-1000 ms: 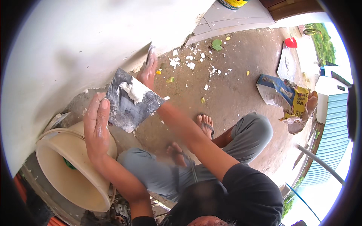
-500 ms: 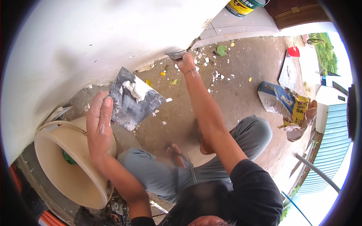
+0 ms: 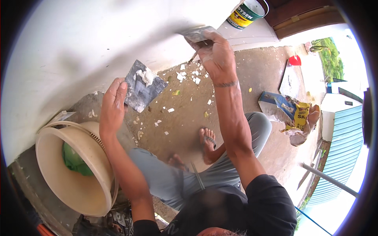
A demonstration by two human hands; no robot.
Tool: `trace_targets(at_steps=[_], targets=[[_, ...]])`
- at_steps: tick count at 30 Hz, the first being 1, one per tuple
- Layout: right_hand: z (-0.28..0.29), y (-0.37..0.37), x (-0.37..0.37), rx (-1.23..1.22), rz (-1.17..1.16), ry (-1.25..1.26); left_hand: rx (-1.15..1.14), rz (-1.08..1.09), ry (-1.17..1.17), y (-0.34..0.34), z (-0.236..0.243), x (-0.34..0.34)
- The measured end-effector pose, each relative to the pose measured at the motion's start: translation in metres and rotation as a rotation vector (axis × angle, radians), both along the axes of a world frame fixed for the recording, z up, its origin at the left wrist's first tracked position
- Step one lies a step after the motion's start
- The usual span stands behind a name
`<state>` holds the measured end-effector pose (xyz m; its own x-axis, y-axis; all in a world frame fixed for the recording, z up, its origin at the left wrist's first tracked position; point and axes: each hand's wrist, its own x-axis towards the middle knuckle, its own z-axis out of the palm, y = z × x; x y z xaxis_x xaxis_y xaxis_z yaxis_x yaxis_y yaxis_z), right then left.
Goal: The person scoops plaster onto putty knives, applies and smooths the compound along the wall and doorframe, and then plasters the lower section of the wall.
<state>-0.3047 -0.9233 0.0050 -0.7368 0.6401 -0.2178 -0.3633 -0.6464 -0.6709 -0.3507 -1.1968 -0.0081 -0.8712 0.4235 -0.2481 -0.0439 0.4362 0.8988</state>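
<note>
My left hand [image 3: 112, 104] grips the edge of a flat, dark grey square plate [image 3: 143, 92], smeared and scuffed. A lump of white putty [image 3: 147, 76] sits on the plate. Farther right, my right hand [image 3: 217, 57] is wrapped round a flat grey putty knife [image 3: 199, 33], its fingers partly hidden from view. The blade lies at or very close to the white wall [image 3: 94, 27]; whether it touches, I cannot tell. Whitish smears mark both hands.
A cream bucket [image 3: 59, 181] with a green thing [image 3: 75, 159] inside stands by my left forearm. White flakes [image 3: 181, 76] litter the concrete floor [image 3: 173, 114]. A green paint pail [image 3: 247, 15] is at the far right, a torn paper sack [image 3: 293, 114] nearer on the right.
My right hand and the putty knife have moved from low by the floor up along the wall. My left hand with the plate has shifted slightly up and right in view.
</note>
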Motion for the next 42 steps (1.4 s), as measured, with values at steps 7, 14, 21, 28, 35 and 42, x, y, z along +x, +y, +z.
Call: trace_targets(at_steps=[7, 14, 21, 28, 35, 42], targets=[[-0.053, -0.006, 0.048, 0.054, -0.023, -0.192, 0.118, -0.035, 0.035, -0.018, -0.008, -0.012], [-0.207, -0.011, -0.014, -0.256, -0.068, -0.298, 0.263, 0.019, 0.062, 0.003, -0.010, -0.005], [-0.070, -0.030, -0.020, -0.159, 0.031, -0.121, 0.213, 0.080, 0.083, -0.024, -0.019, -0.008], [0.039, -0.024, 0.070, 0.346, 0.068, -0.060, 0.348, 0.004, -0.038, -0.003, -0.053, 0.021], [0.040, -0.061, 0.143, 1.245, 0.253, -0.573, 0.394, -0.120, -0.168, 0.039, -0.053, 0.041], [0.015, -0.080, 0.127, 1.626, 0.243, -0.643, 0.265, -0.167, -0.043, 0.054, -0.066, 0.045]])
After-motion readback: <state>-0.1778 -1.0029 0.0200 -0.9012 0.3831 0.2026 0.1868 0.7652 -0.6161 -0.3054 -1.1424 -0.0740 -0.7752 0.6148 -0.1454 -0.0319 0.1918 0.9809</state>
